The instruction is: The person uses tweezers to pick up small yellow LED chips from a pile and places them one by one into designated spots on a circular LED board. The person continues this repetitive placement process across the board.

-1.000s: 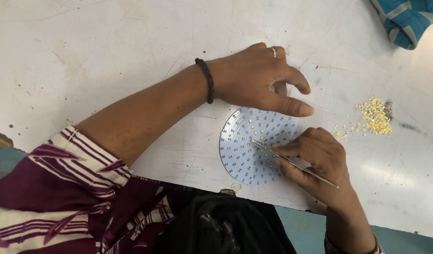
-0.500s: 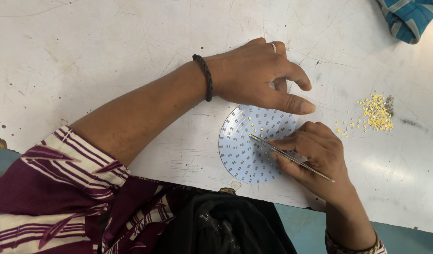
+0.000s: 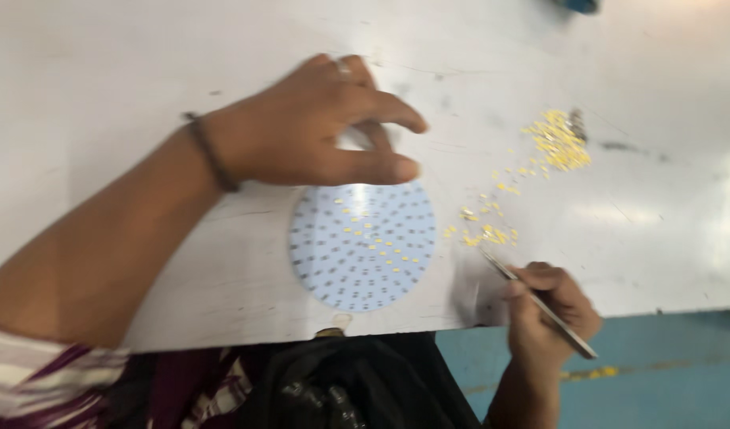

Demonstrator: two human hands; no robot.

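Nearest the person, the right hand (image 3: 549, 311) is hanging at the table's front edge, its fingers pinching a pair of slim metal tweezers (image 3: 539, 303) whose tip is pointing up toward the scattered yellow chips (image 3: 482, 232) just beyond it — whether a chip is sitting in the tip cannot be told. Left of that hand, the round white board (image 3: 363, 243) is lying flat near the edge of the white table (image 3: 103, 87). By the look of it, the work is sitting at an early stage: only a few yellow chips are showing on the middle of the board, while most of its grey pads are standing bare. Beyond the board, the left hand (image 3: 317, 127) is hovering over its far rim, fingers loosely curled and spread, thumb stretched along the rim; whether it is touching is lost in blur. Farther right, a denser pile of yellow chips (image 3: 557, 141) is waiting. No packages, labels or signs are showing — only a blue scrap (image 3: 577, 5) at the far edge
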